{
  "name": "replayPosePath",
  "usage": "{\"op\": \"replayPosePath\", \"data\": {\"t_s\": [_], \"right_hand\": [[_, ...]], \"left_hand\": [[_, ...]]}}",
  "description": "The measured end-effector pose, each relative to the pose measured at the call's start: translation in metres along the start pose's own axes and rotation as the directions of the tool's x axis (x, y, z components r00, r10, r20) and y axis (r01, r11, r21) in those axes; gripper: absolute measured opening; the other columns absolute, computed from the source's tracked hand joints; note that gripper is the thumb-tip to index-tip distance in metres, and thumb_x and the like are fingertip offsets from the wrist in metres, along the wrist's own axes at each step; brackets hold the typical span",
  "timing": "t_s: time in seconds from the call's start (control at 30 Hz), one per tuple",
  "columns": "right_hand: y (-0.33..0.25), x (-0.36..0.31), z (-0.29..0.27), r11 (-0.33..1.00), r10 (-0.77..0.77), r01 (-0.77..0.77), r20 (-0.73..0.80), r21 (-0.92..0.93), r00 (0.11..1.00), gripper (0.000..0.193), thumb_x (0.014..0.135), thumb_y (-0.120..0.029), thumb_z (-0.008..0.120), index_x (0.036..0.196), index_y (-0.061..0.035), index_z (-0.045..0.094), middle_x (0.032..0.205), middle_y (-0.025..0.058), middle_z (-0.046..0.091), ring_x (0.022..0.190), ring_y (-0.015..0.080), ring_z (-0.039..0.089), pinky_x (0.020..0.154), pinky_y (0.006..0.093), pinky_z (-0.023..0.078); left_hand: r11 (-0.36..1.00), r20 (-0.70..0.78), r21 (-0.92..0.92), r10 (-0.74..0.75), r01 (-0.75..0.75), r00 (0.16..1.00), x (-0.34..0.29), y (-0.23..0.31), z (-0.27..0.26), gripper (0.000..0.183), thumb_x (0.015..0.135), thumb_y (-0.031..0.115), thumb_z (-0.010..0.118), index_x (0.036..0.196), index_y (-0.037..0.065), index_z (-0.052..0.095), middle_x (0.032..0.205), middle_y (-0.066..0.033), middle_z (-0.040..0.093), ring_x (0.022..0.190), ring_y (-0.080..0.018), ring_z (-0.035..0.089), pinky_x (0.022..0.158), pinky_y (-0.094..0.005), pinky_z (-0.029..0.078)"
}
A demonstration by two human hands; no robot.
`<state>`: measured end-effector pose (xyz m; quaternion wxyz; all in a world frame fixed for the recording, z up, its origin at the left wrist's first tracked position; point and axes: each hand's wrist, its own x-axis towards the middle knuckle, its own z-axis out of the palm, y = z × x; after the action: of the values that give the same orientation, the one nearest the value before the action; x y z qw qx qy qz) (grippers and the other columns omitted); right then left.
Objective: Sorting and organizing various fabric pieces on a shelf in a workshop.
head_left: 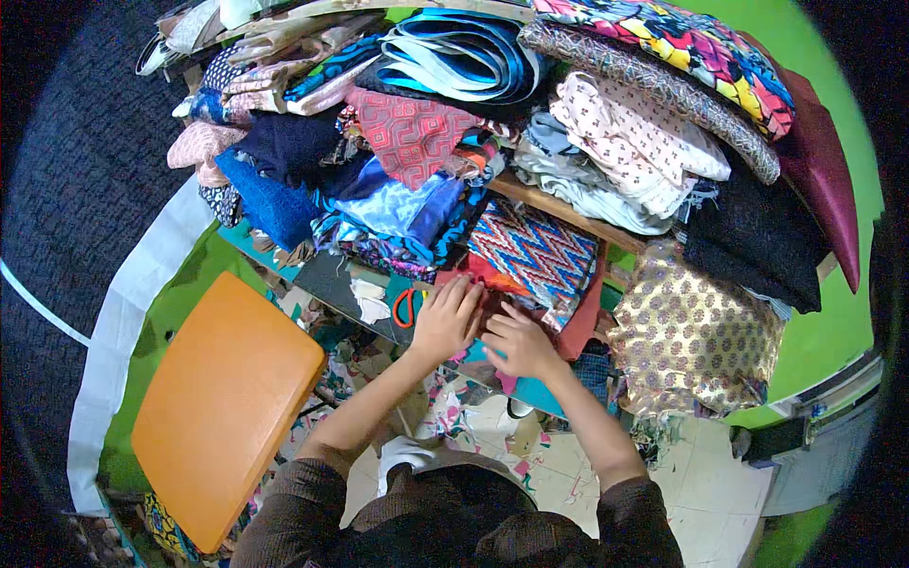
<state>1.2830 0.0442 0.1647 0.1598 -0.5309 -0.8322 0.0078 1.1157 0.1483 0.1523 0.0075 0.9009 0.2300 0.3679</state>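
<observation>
My left hand (450, 317) rests with its fingers stretched out at the near edge of a red cloth (456, 269). Close beside it, my right hand (519, 343) has its fingers apart and slightly bent, touching the same layered cloth. Just beyond both hands lies a folded zigzag-patterned fabric (535, 251) in blue, red and white. Scissors with orange-red handles (406, 308) lie left of my left hand; their blades are hard to make out. What lies under my fingertips is partly hidden.
Piles of folded fabric surround the hands, including shiny blue cloth (407, 201) and gold patterned cloth (696, 327). A wooden board (559, 210) runs beneath the right pile. An orange chair (227, 407) stands at left. Fabric scraps (473, 412) litter the tiled floor.
</observation>
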Motion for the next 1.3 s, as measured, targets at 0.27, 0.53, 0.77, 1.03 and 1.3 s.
{"op": "replayPosePath", "data": {"t_s": [0.27, 0.53, 0.77, 1.03, 1.3], "right_hand": [[0.020, -0.032, -0.010, 0.858, 0.344, -0.436, -0.326, -0.271, 0.881, 0.048, 0.089, -0.024, 0.053, 0.135, -0.0110, 0.049, 0.142, 0.0109, 0.044, 0.134, 0.0290, 0.037, 0.111, 0.0574, 0.018], [0.023, -0.059, -0.008, 0.749, 0.453, -0.640, -0.572, -0.171, 0.683, 0.046, 0.086, -0.028, 0.058, 0.127, -0.0072, 0.055, 0.138, 0.0150, 0.046, 0.132, 0.0313, 0.038, 0.107, 0.0532, 0.028], [0.019, -0.031, -0.013, 0.744, 0.398, -0.553, -0.417, -0.374, 0.817, 0.070, 0.079, -0.040, 0.068, 0.142, -0.0264, 0.040, 0.144, 0.0166, 0.037, 0.134, 0.0333, 0.033, 0.110, 0.0552, 0.023], [0.051, -0.013, 0.001, 0.731, 0.248, -0.464, -0.439, -0.501, 0.864, 0.052, 0.087, -0.015, 0.052, 0.138, -0.0228, 0.046, 0.128, 0.0186, 0.055, 0.117, 0.0344, 0.055, 0.108, 0.0499, 0.031], [0.030, -0.010, 0.009, 0.789, 0.230, -0.432, -0.442, -0.438, 0.867, 0.049, 0.088, -0.012, 0.046, 0.136, -0.0189, 0.048, 0.123, 0.0230, 0.057, 0.112, 0.0353, 0.058, 0.109, 0.0504, 0.030]], "left_hand": [[0.987, 0.078, -0.046, 0.158, -0.154, 0.984, 0.024, 0.014, 0.016, 0.058, 0.087, 0.029, 0.057, 0.140, 0.010, 0.041, 0.145, -0.0118, 0.039, 0.132, -0.0290, 0.038, 0.108, -0.0446, 0.031], [0.988, 0.165, 0.053, 0.132, -0.142, 0.977, 0.002, 0.001, 0.024, 0.053, 0.083, 0.024, 0.061, 0.132, 0.011, 0.049, 0.140, -0.0097, 0.045, 0.125, -0.0288, 0.045, 0.107, -0.0453, 0.032], [0.957, 0.152, 0.136, 0.236, -0.257, 0.960, 0.038, 0.004, 0.018, 0.081, 0.074, 0.031, 0.071, 0.144, 0.016, 0.033, 0.149, -0.0099, 0.033, 0.134, -0.0273, 0.035, 0.110, -0.0446, 0.029], [0.940, 0.259, 0.183, 0.236, -0.288, 0.936, 0.053, -0.007, 0.033, 0.074, 0.079, 0.033, 0.066, 0.143, 0.017, 0.034, 0.148, -0.0084, 0.034, 0.135, -0.0246, 0.035, 0.109, -0.0440, 0.031], [0.974, 0.148, 0.092, 0.192, -0.207, 0.970, 0.027, -0.012, 0.028, 0.069, 0.081, 0.037, 0.064, 0.141, 0.015, 0.039, 0.147, -0.0106, 0.037, 0.135, -0.0263, 0.035, 0.103, -0.0472, 0.035]]}}
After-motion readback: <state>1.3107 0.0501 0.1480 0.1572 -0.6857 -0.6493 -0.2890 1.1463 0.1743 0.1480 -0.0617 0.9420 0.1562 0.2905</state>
